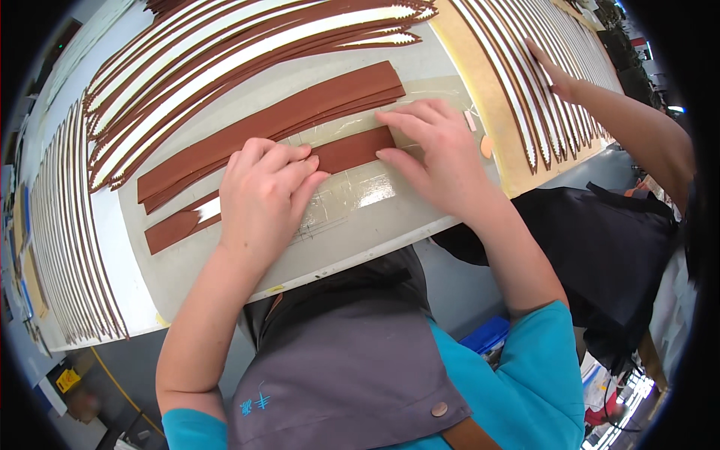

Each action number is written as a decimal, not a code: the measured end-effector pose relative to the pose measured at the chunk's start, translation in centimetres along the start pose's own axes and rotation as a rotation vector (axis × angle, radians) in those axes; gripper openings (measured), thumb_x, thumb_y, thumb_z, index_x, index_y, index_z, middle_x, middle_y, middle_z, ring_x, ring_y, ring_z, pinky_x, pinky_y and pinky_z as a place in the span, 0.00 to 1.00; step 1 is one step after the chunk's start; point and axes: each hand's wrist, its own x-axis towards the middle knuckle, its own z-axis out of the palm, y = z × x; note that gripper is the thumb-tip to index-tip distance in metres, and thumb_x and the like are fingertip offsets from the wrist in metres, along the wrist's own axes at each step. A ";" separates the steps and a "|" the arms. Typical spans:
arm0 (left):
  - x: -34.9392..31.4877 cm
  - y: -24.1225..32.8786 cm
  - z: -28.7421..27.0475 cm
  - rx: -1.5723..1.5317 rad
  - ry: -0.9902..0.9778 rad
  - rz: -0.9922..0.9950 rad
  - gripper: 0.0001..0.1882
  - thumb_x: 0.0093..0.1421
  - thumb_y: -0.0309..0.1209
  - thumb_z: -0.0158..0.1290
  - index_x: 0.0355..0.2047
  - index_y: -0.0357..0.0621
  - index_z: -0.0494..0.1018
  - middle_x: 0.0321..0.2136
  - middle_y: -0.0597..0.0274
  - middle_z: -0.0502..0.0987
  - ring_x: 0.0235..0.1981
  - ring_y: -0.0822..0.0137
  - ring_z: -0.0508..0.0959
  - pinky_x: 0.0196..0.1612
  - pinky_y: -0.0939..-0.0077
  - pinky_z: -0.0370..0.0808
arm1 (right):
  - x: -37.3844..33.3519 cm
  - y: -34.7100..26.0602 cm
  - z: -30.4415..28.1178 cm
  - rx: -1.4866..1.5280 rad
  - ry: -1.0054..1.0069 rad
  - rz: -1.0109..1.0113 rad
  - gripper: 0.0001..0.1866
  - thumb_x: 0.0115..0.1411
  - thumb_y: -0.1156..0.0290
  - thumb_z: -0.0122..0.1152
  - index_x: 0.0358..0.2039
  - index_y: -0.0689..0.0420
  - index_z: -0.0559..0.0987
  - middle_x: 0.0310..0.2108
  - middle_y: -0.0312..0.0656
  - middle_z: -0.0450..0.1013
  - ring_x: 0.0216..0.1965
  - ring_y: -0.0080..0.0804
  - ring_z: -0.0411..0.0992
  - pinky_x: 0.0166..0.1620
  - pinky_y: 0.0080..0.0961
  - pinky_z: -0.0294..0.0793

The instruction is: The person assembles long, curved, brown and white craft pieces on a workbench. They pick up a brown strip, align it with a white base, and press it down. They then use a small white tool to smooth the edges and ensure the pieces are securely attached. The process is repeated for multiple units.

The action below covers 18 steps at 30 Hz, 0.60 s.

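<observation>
A brown leather-like strip (pixel 349 150) lies on a grey board (pixel 360 240) in front of me. My left hand (pixel 266 195) is over its middle, fingers and thumb closed together and pinching or pressing the strip; the exact grip is partly hidden. On the strip's right end, my right hand (pixel 442 154) has thumb and forefinger spread, one near each long edge, with the thumb tip touching the near edge. Left of my left hand, the strip shows a white patch with a jagged edge and a rounded brown end piece (pixel 174 230). Just beyond lies a stack of plain brown strips (pixel 277 124).
Long brown-and-white strips with toothed ends (pixel 247 56) are piled at the back. Rows of similar strips lie at the left (pixel 71 225) and on a tan board (pixel 517 157) at the right. There, another person's hand (pixel 555 75) touches the strips.
</observation>
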 end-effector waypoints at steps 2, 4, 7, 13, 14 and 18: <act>0.9 0.7 -0.3 -0.032 -0.057 -0.091 0.15 0.55 0.31 0.70 0.42 0.41 0.84 0.40 0.64 0.83 0.41 0.57 0.79 0.46 0.62 0.77 | 1.0 0.0 -0.3 -0.006 -0.015 0.024 0.16 0.54 0.67 0.77 0.43 0.55 0.87 0.41 0.42 0.81 0.51 0.45 0.75 0.60 0.43 0.70; 1.6 1.0 -0.4 -0.039 -0.057 -0.134 0.13 0.54 0.31 0.70 0.39 0.42 0.84 0.36 0.64 0.81 0.40 0.57 0.78 0.46 0.62 0.76 | 1.6 0.1 -0.7 -0.009 -0.057 0.021 0.14 0.53 0.67 0.78 0.39 0.55 0.86 0.35 0.41 0.80 0.46 0.44 0.76 0.59 0.41 0.70; 2.2 1.1 -0.3 -0.016 -0.036 -0.113 0.11 0.53 0.31 0.69 0.37 0.46 0.85 0.33 0.67 0.78 0.38 0.58 0.77 0.44 0.64 0.75 | 2.3 -0.2 -0.9 0.097 -0.147 0.116 0.11 0.53 0.68 0.79 0.35 0.53 0.84 0.36 0.35 0.81 0.45 0.41 0.76 0.55 0.38 0.72; 0.9 2.2 -0.3 0.061 -0.005 -0.069 0.13 0.57 0.24 0.64 0.44 0.45 0.85 0.40 0.60 0.79 0.41 0.57 0.76 0.44 0.64 0.72 | -1.0 0.7 1.6 -0.024 0.220 -0.026 0.10 0.52 0.69 0.79 0.36 0.50 0.88 0.43 0.35 0.83 0.47 0.38 0.76 0.60 0.41 0.67; -0.1 2.2 0.1 0.058 -0.010 -0.079 0.14 0.58 0.24 0.63 0.45 0.45 0.85 0.41 0.60 0.79 0.41 0.57 0.76 0.45 0.64 0.72 | -1.5 0.1 1.9 -0.025 0.220 -0.018 0.12 0.52 0.69 0.79 0.39 0.50 0.89 0.47 0.36 0.83 0.49 0.39 0.76 0.61 0.42 0.67; -2.0 2.8 0.5 0.090 -0.018 -0.122 0.18 0.59 0.23 0.61 0.50 0.47 0.85 0.47 0.61 0.79 0.43 0.56 0.75 0.48 0.61 0.71 | -3.7 -1.5 2.0 -0.027 0.180 0.030 0.21 0.52 0.67 0.79 0.49 0.48 0.89 0.58 0.43 0.78 0.59 0.47 0.71 0.64 0.44 0.66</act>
